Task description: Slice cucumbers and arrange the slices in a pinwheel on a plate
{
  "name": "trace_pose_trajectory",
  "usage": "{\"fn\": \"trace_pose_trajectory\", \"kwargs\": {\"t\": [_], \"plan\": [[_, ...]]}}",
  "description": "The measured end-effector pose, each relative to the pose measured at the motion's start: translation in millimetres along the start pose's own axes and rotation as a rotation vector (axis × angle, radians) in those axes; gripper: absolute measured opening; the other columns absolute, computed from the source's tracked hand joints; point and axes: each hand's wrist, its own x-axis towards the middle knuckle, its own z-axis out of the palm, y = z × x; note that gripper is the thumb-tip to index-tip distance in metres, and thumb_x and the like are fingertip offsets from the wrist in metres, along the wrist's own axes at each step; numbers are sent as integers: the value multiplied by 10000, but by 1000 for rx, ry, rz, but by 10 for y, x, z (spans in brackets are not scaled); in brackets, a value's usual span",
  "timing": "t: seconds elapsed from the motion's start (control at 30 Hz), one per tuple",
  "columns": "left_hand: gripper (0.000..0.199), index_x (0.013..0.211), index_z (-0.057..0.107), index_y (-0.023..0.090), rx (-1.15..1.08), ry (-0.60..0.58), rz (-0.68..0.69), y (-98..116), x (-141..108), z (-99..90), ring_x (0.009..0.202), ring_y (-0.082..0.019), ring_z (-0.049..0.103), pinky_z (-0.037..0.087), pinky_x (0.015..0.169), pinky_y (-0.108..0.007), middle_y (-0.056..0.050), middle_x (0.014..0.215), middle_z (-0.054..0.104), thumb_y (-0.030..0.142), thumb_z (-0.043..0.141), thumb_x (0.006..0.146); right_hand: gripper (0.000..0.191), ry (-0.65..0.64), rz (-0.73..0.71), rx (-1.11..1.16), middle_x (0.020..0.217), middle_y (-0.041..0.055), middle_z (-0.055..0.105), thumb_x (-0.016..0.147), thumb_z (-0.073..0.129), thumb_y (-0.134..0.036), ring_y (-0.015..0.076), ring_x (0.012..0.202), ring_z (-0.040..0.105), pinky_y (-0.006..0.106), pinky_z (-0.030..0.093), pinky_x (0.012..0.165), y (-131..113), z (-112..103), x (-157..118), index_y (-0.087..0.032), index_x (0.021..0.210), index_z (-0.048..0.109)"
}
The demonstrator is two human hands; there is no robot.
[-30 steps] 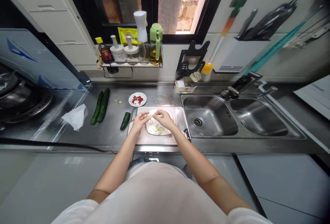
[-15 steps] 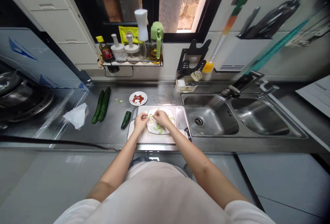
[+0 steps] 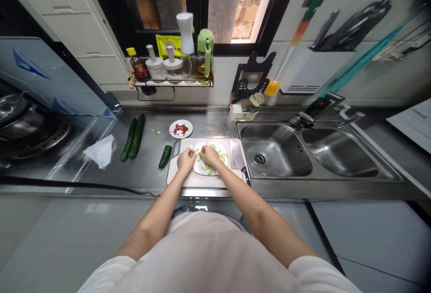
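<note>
Left hand: your left hand (image 3: 186, 161) was over the left edge of the white plate (image 3: 220, 168), thumb and fingers drawn together; whether they pinched anything was too small to tell.
Right hand: your right hand (image 3: 210, 155) was above the plate, just beside the left and a little apart from it, its fingers curled in and pointing toward it; you could not tell if they held a slice.
Plate: it lay flat on the cutting board (image 3: 190, 182), between your hands and the knife (image 3: 246, 175).
Green slices: the thin curved slices (image 3: 206, 167) lay on the plate, in a cluster at the near side and others along the right and far sides.
Knife: it rested at the right of the board, its black handle toward you.
Small dish: the round white dish (image 3: 172, 128) of chopped red pieces (image 3: 182, 129) stood just beyond the board's far left corner.
Cucumbers: a short cucumber piece (image 3: 164, 157) lay just left of the board; two long cucumbers (image 3: 136, 139) lay side by side farther left on the steel desk (image 3: 148, 169).
Sink: the double sink (image 3: 276, 149) was to the right of the board.
</note>
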Motion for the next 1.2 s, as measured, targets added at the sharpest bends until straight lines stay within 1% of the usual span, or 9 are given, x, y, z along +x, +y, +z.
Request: {"fn": "trace_pose_trajectory", "kwargs": {"t": [0.2,0.37,0.5,0.63,0.87,0.93,1.03,1.1,1.2], "plan": [[119,853,665,218,104,20,56,-14,25,43,772,-180,583,357,648,-250,-38,814,666,234,582,770,167,-6,21,-33,904,71,682,854,523,-259,166,806,587,237,326,609,10,26,9,-181,917,656],[162,887,675,213,122,0,68,-34,38,43,803,-190,582,383,694,-267,-52,856,662,211,555,778,156,-15,24,-52,907,69,683,852,532,-256,169,812,590,238,332,619,1,27,4,-186,932,646],[178,918,670,216,120,-2,56,-45,35,31,816,-191,587,385,692,-266,-49,867,664,217,563,776,148,-20,26,-100,940,74,682,854,544,-261,180,847,600,243,346,641,-36,-5,1,-191,949,634],[164,915,668,215,124,10,78,-57,25,20,837,-193,589,390,701,-272,-47,884,667,232,564,788,151,-31,41,-121,967,79,676,856,567,-285,194,875,605,252,360,663,-57,-40,-7,-197,968,619],[168,890,689,226,205,12,104,-58,-1,15,891,-214,570,395,741,-298,-65,954,655,275,538,837,159,-13,44,-100,975,73,672,867,558,-304,194,868,605,254,361,662,-14,-15,-38,-207,978,618],[194,917,700,228,247,52,147,-50,-30,9,938,-234,547,395,774,-316,-80,981,642,280,524,853,158,4,47,-88,970,74,672,881,537,-305,193,860,605,255,359,658,-3,-26,-53,-208,971,622],[221,973,713,234,305,86,291,-45,-84,-6,1019,-257,495,383,842,-341,-97,1062,609,257,526,858,183,53,55,-66,981,74,674,902,501,-312,184,858,602,249,353,655,14,-84,-83,-210,987,626],[229,987,721,253,333,48,377,-53,-107,-15,1038,-259,472,375,868,-353,-93,1096,588,232,537,852,201,86,62,-52,988,71,678,910,483,-318,179,855,599,246,348,650,31,-136,-107,-213,1006,625],[254,985,730,292,368,-9,407,-77,-105,-20,1039,-256,455,375,871,-364,-83,1099,571,200,535,851,200,103,76,-46,967,67,685,911,476,-308,179,839,601,248,342,639,65,-192,-140,-215,1003,627]]}}
